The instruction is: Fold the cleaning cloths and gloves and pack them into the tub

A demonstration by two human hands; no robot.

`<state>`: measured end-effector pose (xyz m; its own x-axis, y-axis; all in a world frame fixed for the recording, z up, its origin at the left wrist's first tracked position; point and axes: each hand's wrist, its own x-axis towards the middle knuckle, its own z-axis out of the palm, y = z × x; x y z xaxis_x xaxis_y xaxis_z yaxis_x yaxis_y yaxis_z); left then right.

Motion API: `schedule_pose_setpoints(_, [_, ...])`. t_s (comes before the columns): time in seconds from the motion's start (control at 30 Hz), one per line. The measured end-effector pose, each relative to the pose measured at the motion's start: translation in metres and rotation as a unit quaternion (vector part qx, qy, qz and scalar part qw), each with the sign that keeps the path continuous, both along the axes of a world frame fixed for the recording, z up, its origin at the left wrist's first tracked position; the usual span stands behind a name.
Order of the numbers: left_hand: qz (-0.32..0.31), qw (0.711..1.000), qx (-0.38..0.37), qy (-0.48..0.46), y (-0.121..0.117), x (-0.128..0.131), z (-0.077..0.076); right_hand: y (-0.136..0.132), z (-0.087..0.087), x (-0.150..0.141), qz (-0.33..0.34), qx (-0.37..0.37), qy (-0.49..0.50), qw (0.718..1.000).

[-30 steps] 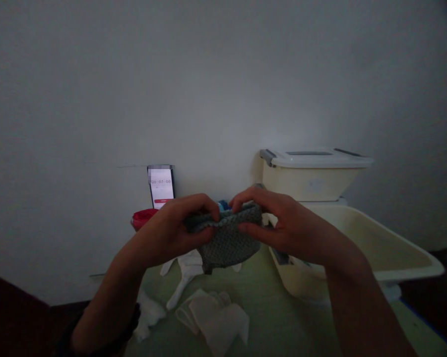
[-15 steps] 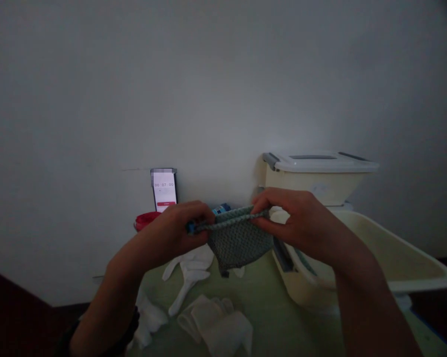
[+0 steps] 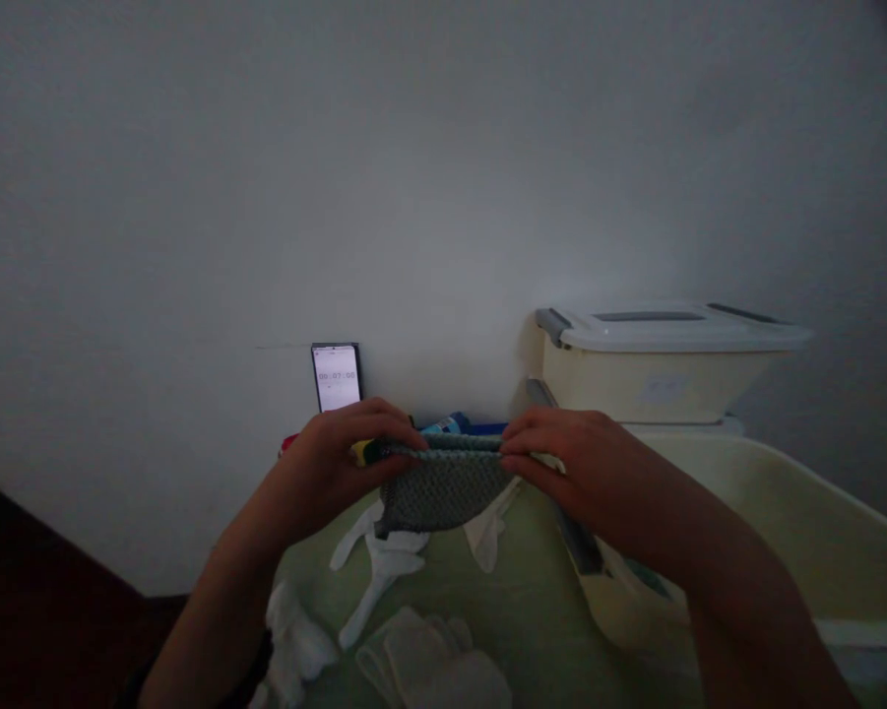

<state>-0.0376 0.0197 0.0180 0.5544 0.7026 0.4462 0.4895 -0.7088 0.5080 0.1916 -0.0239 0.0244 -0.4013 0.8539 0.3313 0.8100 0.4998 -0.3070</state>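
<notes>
A grey-green knitted piece (image 3: 447,490) hangs between my two hands, above the green table surface. Two edges run along its top with a narrow gap between them, so it looks doubled or pouch-like. My left hand (image 3: 347,448) pinches its upper left corner. At the upper right corner, the fingers of my right hand (image 3: 561,448) are closed on it. White gloves (image 3: 388,566) lie below the piece, and a folded white glove (image 3: 432,660) is nearer to me. Another pale glove (image 3: 487,537) shows partly behind the piece.
A phone (image 3: 338,377) with a timer on its screen leans against the wall. On the right stands an open cream bin (image 3: 797,492), and behind it a cream box with a white lid (image 3: 665,333). More white fabric (image 3: 295,640) lies at the front left. Blue items sit behind my hands.
The knitted piece has swung slightly left and its top edge is now more level. My right hand has lowered a little. The camera view has shifted slightly. Both hands keep their hold.
</notes>
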Motion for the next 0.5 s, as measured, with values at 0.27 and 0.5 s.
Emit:
schedule_pose_setpoints(0.27, [0.015,0.999,-0.035,-0.029,0.0013,-0.0013,-0.0047,-0.0064,0.0057,0.005,0.027,0.076,0.044,0.996])
schedule_pose_setpoints(0.5, [0.035,0.999,0.001,-0.025,0.001,-0.0031,-0.0025,-0.007,0.0057,0.0009,-0.052,0.124,0.052,0.99])
